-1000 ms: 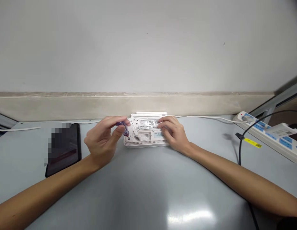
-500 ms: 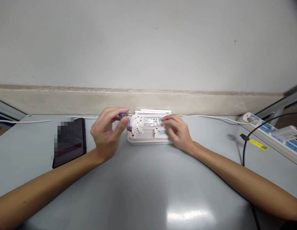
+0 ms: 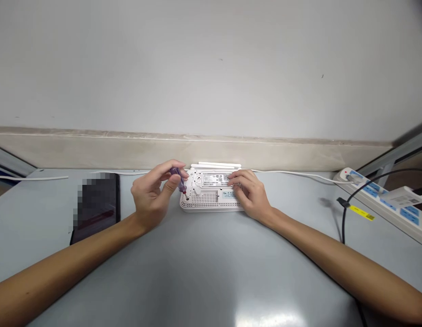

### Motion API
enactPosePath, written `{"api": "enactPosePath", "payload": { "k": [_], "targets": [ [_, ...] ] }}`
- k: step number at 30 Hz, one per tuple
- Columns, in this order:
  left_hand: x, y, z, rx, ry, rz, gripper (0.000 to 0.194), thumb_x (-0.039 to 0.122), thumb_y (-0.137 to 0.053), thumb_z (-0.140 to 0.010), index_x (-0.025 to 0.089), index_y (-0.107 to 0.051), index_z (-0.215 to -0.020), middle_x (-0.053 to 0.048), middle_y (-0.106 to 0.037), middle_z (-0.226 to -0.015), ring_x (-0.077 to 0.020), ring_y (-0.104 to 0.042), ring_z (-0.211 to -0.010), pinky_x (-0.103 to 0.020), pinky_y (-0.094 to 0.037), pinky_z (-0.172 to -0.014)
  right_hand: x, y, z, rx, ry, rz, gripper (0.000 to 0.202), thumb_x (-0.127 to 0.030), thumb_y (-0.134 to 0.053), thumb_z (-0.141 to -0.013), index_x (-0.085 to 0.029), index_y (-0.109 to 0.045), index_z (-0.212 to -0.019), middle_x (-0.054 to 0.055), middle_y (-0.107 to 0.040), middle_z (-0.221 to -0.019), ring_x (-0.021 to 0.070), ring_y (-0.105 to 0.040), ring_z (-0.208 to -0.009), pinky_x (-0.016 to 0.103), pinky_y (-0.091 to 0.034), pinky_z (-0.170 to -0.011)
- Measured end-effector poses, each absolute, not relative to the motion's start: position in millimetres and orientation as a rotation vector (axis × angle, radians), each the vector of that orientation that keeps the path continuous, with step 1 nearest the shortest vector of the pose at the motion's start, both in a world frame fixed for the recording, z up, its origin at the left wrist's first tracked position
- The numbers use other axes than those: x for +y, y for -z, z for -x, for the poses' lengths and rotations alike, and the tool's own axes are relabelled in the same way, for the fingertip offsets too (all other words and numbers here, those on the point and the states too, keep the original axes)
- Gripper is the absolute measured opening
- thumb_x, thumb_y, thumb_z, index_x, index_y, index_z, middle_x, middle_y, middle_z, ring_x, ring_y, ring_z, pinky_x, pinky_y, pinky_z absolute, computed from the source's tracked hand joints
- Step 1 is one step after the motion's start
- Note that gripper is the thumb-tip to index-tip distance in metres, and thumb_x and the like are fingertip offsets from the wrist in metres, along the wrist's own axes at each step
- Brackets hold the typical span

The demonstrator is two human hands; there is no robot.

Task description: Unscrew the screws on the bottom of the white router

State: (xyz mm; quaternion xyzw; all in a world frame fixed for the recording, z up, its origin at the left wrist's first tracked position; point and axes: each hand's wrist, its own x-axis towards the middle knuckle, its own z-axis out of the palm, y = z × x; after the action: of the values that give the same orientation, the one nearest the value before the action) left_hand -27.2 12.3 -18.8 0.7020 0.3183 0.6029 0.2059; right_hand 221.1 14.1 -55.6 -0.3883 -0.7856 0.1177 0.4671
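**Screwdriver at the Router's Near Left Corner**

Compared with the previous frame, the screwdriver (image 3: 178,178) is standing slightly more upright, and fingertips of the left hand (image 3: 151,195) are now showing beyond its handle. The left hand is gripping the handle; the tip is meeting the corner hole. The right hand (image 3: 250,190) is still resting, open with bent fingers, on the router's right part. The white router (image 3: 209,198) is lying flat on the worktop (image 3: 197,259) near the wall (image 3: 146,154), displaying printed labels, perforated vents and antennas along its far edge.
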Motion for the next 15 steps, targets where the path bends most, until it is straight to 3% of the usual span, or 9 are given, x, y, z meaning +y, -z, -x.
{"api": "enactPosePath", "payload": {
  "k": [4,7,15],
  "targets": [
    [13.8,18.6,26.8,0.915,-1.776,-2.060,0.022,0.017,-0.064,-0.086,0.026,-0.070,-0.106,-0.003,-0.064,-0.091,-0.0126,-0.063,-0.072,-0.029,-0.054,-0.057,13.6,56.1,-221.0,-1.931,-0.283,0.951,0.027,-0.005,-0.044,-0.083,-0.023,-0.064,-0.090,0.006,-0.065,-0.100,0.0220,-0.056,-0.099,0.042,-0.047,-0.087],
    [12.1,17.8,26.1,0.919,-1.850,-2.227,0.030,0.014,-0.070,-0.081,0.030,-0.071,-0.107,-0.001,-0.065,-0.085,-0.0122,-0.062,-0.071,-0.030,-0.053,-0.062,14.0,56.7,-221.1,-1.930,-0.280,0.950,0.027,-0.005,-0.044,-0.082,-0.022,-0.064,-0.090,0.006,-0.065,-0.100,0.0219,-0.056,-0.099,0.042,-0.047,-0.087],
    [4.9,16.9,21.7,0.752,-1.704,-2.191,0.024,0.023,-0.053,-0.094,0.030,-0.068,-0.111,-0.003,-0.065,-0.080,-0.0141,-0.063,-0.067,-0.030,-0.052,-0.054,14.5,56.8,-222.1,-1.929,-0.272,0.943,0.025,-0.006,-0.045,-0.083,-0.022,-0.064,-0.088,0.006,-0.065,-0.099,0.0218,-0.056,-0.099,0.042,-0.047,-0.087]
  ]
}}
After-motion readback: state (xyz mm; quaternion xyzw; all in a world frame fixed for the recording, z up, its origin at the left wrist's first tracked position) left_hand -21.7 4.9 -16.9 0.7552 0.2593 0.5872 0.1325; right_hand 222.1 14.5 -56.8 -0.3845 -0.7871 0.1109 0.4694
